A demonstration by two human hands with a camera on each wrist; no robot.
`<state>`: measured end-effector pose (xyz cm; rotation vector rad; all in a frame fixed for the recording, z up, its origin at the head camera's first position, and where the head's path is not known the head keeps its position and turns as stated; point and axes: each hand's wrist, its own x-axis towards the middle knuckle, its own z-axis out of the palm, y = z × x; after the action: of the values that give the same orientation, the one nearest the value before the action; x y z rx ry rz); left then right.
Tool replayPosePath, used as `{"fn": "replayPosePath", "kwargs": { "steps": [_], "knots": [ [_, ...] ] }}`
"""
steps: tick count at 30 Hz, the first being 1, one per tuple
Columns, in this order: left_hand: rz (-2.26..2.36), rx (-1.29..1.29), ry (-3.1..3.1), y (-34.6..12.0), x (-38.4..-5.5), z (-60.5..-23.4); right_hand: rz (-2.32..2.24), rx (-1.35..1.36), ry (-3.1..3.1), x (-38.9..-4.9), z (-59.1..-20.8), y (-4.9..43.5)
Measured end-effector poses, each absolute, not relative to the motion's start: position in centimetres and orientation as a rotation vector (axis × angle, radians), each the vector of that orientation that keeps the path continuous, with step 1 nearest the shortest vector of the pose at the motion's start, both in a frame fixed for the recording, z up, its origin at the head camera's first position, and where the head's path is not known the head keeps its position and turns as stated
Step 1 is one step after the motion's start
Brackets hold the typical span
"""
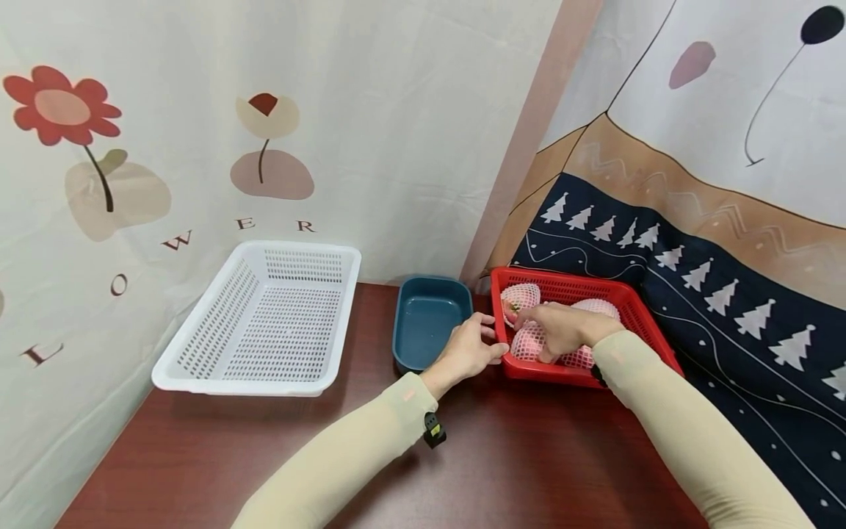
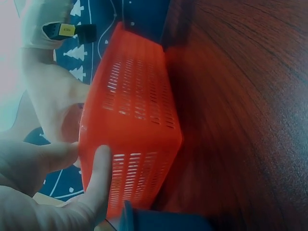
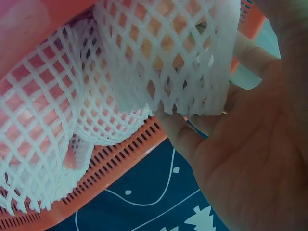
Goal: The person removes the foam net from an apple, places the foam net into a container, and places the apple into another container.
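Observation:
At the near left corner of a red plastic basket [image 1: 551, 373], my left hand [image 1: 465, 348] pinches the rim. The left wrist view shows the thumb and a finger on either side of the basket wall [image 2: 137, 127]. Inside the basket are several round reddish fruits in white foam nets. My right hand [image 1: 562, 328] reaches in and holds one netted fruit [image 1: 527, 343]. Up close in the right wrist view, the fingers [image 3: 180, 134] curl behind that fruit's net [image 3: 168, 53]; the fingertips are hidden. Another netted fruit [image 3: 36, 115] lies beside it. The fruit's exact kind is unclear.
A dark blue plastic tub [image 1: 432, 323] stands just left of the red basket. Farther left is a large white perforated basket [image 1: 324, 353]. All stand on a dark red-brown table [image 1: 489, 455]. Printed curtains [image 1: 410, 132] hang behind and to the right.

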<state>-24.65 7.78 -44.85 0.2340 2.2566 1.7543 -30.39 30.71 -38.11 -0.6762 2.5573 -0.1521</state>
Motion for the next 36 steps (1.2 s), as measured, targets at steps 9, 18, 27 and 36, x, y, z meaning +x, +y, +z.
{"fn": "replayPosePath", "kwargs": {
  "steps": [9, 18, 27, 36],
  "knots": [
    [1.253, 0.614, 2.741, 7.4, -24.5, -44.9, -0.19, -0.68, 2.599, -30.0, -38.2, 31.2],
    [0.677, 0.918, 2.988, 7.2, -23.9, -45.5, -0.198, -0.685, 2.684, -29.2, -38.4, 32.3],
    [0.522, 0.918, 3.018, 7.0, -23.5, -46.2, -0.205, -0.631, 2.733, -28.7, -38.6, 32.8],
    [0.513, 0.912, 3.02, 6.9, -24.0, -46.1, -0.22, -0.644, 2.779, -28.7, -38.5, 33.2]
  ]
}}
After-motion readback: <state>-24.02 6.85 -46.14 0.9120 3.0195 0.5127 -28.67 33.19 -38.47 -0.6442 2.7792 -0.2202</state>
